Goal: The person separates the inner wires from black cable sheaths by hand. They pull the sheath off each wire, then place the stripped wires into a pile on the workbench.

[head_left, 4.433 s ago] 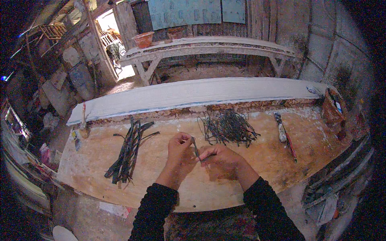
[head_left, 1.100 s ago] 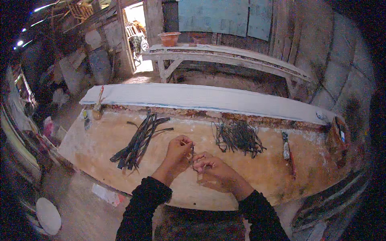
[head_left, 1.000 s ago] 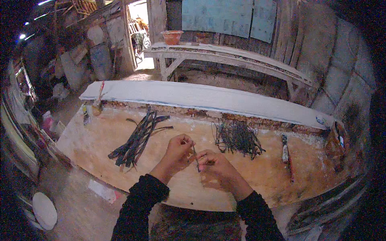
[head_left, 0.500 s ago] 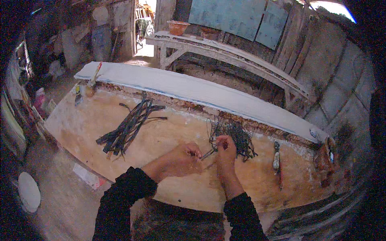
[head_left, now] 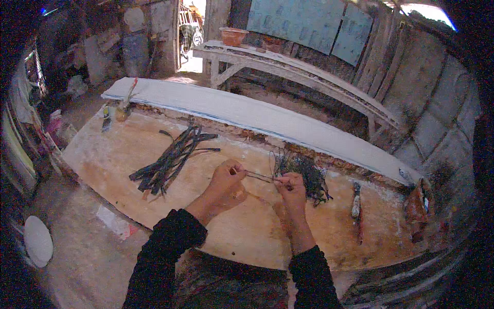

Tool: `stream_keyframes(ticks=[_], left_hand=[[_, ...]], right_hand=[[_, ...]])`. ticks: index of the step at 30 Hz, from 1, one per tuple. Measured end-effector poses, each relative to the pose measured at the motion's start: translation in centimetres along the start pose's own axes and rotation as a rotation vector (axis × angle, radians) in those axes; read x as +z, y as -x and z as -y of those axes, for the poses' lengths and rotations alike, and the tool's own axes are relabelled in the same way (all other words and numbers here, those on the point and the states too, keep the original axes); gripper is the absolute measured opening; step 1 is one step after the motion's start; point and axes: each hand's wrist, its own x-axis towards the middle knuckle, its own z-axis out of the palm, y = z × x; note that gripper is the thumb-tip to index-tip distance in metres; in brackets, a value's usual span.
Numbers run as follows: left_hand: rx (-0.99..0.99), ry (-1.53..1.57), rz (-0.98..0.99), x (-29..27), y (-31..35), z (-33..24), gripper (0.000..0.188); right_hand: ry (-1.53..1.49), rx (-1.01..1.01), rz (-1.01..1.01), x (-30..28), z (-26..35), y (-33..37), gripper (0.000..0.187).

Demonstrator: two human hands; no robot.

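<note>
Two black sleeves (head_left: 165, 244) reach in over the near edge of a pale brown wooden board (head_left: 242, 232), which is scuffed and whitened in patches. Above its middle, the left hand (head_left: 226, 179) and the right hand (head_left: 292, 191) face each other, a little apart. A thin dark strip (head_left: 260, 177) spans the gap: narrow, fairly taut, sloping slightly down toward the right, and seemingly doubled into two close lines. Thumb and forefinger of each hand close on one end; how the remaining fingers curl is hard to make out.

To the left of the hands lies a loose bundle of flat black strips (head_left: 172, 157), crossing one another, their ends fanned out. Just behind the right hand, which hides its near left side, sits a tangled heap of thin dark cords (head_left: 311, 177). Farther right lies a slim tool with a red handle (head_left: 359, 226), and beyond it a brown container (head_left: 418, 205) at the board's corner.

Along the far side runs a long white slab (head_left: 242, 118), with a brush (head_left: 132, 91) leaning at its left end. Beyond stands a whitened bench (head_left: 288, 66) bearing an orange-brown pot (head_left: 234, 37), before a wall with blue panels (head_left: 293, 23).
</note>
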Motion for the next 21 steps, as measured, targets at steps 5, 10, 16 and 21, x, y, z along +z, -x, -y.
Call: stream_keyframes(ticks=[5, 10, 16, 21], left_hand=[[-0.077, 0.256, -0.125, 0.2, 1.3, -2.6, 0.012], [-0.032, 0.285, 0.032, -0.2, 0.3, -0.6, 0.013], [-0.106, 0.295, 0.022, 0.9, 1.5, -1.4, 0.004], [-0.041, 0.218, 0.211, 0.8, 1.5, -0.6, 0.007]], right_hand=[[-0.563, 0.548, 0.624, 1.2, 6.2, 2.8, 0.029], [-0.566, 0.336, 0.654, 0.9, 7.6, 3.1, 0.032], [-0.453, 0.475, 0.613, -0.1, 6.9, 2.0, 0.012], [-0.346, 0.291, 0.386, 0.3, 3.8, 1.0, 0.013]])
